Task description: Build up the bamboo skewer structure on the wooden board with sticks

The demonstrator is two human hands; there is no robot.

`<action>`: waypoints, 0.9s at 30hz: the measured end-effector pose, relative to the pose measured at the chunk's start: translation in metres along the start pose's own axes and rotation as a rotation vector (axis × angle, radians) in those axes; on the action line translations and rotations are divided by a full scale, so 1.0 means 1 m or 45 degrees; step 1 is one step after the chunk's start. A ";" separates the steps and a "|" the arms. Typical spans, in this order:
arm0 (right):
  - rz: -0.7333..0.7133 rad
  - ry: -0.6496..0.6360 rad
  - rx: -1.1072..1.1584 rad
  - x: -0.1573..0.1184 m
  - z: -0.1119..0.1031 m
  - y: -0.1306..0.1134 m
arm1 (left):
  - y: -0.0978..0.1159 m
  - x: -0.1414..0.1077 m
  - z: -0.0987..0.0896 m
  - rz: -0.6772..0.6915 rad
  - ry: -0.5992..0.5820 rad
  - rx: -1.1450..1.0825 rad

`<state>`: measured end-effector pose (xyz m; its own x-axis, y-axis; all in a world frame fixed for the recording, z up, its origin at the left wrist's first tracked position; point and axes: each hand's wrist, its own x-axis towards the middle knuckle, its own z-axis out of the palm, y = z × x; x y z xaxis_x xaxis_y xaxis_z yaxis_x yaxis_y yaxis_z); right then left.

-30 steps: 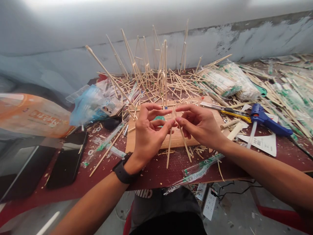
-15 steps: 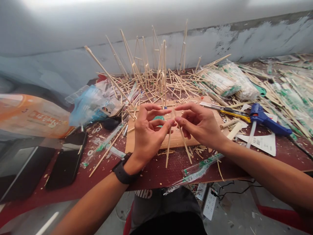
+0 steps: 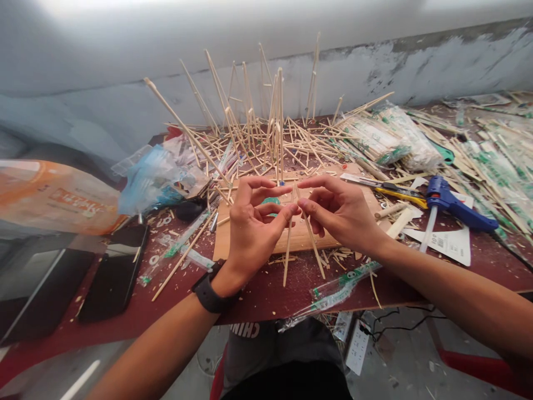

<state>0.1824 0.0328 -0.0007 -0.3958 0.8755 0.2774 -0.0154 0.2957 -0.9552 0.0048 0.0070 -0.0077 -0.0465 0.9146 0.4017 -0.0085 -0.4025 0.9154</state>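
Your left hand [image 3: 254, 228] had thumb and index finger nearly closed, pinching one thin wooden stick [image 3: 287, 255]; your right hand [image 3: 345, 214] pinched a second stick [image 3: 315, 250] likewise, spare fingers loosely curled. Sticks sat between your hands, above the wooden board [image 3: 227, 241], in a narrow inverted V: upper ends at your fingertips, lower ends apart. Whether the tips touched, could not tell. Judgement: a light, even pinch near the peak and still wrists suited this best; squeezing harder risked rolling the sticks out of line.
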 end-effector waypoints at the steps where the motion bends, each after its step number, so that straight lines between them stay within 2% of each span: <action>1: 0.001 0.001 -0.007 0.000 0.000 0.000 | 0.000 0.000 0.000 -0.003 -0.003 0.006; 27: 0.056 -0.025 0.047 0.002 0.000 0.000 | 0.000 0.000 0.001 -0.032 0.004 0.057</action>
<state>0.1816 0.0348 0.0003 -0.4149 0.8795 0.2330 -0.0314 0.2420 -0.9698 0.0054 0.0072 -0.0072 -0.0500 0.9244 0.3782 0.0348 -0.3769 0.9256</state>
